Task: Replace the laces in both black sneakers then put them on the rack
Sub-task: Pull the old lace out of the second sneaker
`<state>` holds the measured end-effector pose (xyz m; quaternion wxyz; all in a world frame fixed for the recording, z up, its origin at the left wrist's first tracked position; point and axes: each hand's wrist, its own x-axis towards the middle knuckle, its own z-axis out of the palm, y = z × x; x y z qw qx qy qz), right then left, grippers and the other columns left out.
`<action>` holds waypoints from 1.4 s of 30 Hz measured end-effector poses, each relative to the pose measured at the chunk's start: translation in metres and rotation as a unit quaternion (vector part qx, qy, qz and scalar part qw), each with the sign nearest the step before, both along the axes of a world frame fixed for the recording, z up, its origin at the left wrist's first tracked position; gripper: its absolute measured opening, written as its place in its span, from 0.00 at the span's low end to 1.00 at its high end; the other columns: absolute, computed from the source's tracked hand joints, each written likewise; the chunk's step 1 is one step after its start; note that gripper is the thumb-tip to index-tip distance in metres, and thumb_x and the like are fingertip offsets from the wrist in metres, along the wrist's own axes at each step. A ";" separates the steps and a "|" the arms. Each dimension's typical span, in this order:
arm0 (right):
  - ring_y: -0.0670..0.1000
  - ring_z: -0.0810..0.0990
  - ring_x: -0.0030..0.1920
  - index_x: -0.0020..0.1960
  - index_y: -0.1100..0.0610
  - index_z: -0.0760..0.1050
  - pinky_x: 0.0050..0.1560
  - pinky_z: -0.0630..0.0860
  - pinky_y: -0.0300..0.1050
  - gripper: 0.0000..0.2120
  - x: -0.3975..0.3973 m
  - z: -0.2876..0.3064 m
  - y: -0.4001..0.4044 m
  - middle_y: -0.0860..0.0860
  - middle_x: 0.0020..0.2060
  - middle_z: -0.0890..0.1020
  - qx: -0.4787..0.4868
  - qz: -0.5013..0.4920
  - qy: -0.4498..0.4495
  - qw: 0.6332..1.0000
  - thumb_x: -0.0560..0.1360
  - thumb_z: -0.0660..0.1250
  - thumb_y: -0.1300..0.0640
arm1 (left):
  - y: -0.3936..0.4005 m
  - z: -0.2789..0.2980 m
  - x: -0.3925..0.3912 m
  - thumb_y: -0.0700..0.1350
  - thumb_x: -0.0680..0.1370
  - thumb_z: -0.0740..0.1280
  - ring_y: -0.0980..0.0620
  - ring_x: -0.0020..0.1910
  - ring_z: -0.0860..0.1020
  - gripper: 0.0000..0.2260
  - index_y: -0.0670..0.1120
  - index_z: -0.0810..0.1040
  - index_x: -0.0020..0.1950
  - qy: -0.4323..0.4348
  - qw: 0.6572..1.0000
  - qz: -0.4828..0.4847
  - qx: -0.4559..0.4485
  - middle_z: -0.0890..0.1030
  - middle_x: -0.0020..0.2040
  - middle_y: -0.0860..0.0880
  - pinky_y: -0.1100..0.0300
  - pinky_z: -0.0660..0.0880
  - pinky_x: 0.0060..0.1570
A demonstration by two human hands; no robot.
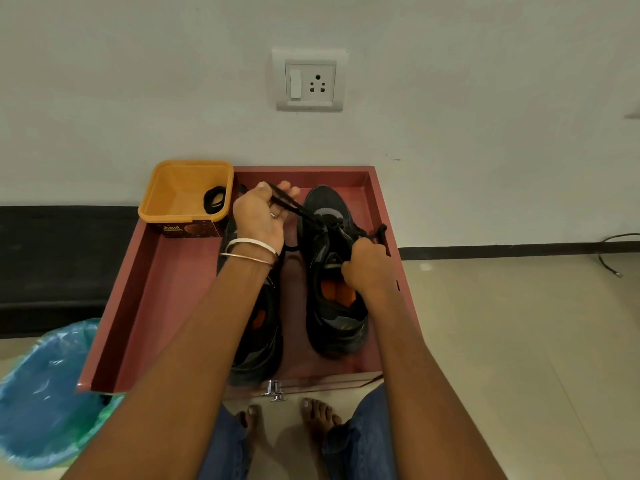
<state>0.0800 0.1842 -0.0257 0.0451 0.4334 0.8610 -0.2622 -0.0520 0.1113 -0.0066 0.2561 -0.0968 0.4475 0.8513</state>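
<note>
1. My left hand (258, 216) has its fingers (291, 190) curled round a black lace (294, 206), drawn taut up from the right sneaker (332, 271).
2. My right hand (369, 268) grips that sneaker's tongue area, fingers closed; I cannot tell exactly what they pinch.
3. Both sneakers sit in the red tray (145, 289); the left sneaker (258, 341) lies under my forearm.
4. An orange tub (176, 192) at the tray's far-left corner holds a coiled lace (214, 199).

Both arms outstretched, left grip (261, 211) raised and curled, right grip (367, 266) fisted lower
</note>
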 end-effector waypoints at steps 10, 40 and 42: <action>0.61 0.78 0.52 0.57 0.62 0.71 0.45 0.74 0.51 0.09 -0.003 -0.008 0.000 0.60 0.53 0.77 0.030 0.009 -0.006 0.999 0.79 0.60 0.60 | 0.017 -0.026 0.025 0.51 0.75 0.67 0.47 0.57 0.74 0.11 0.53 0.82 0.55 0.563 0.568 -0.271 -0.536 0.76 0.56 0.49 0.46 0.72 0.57; 0.56 0.74 0.45 0.58 0.62 0.70 0.45 0.73 0.48 0.10 -0.002 -0.004 -0.002 0.56 0.46 0.73 0.042 0.011 -0.013 0.999 0.79 0.62 0.60 | -0.003 0.017 -0.006 0.39 0.82 0.56 0.53 0.22 0.64 0.11 0.44 0.70 0.40 0.104 0.992 0.032 0.064 0.72 0.28 0.49 0.61 0.67 0.25; 0.55 0.72 0.43 0.58 0.62 0.71 0.44 0.73 0.48 0.09 -0.002 -0.005 -0.001 0.56 0.45 0.73 0.046 0.010 -0.017 0.999 0.79 0.62 0.60 | -0.002 0.008 -0.004 0.40 0.79 0.62 0.56 0.23 0.66 0.09 0.45 0.73 0.39 0.236 0.966 -0.027 -0.104 0.73 0.28 0.51 0.61 0.66 0.25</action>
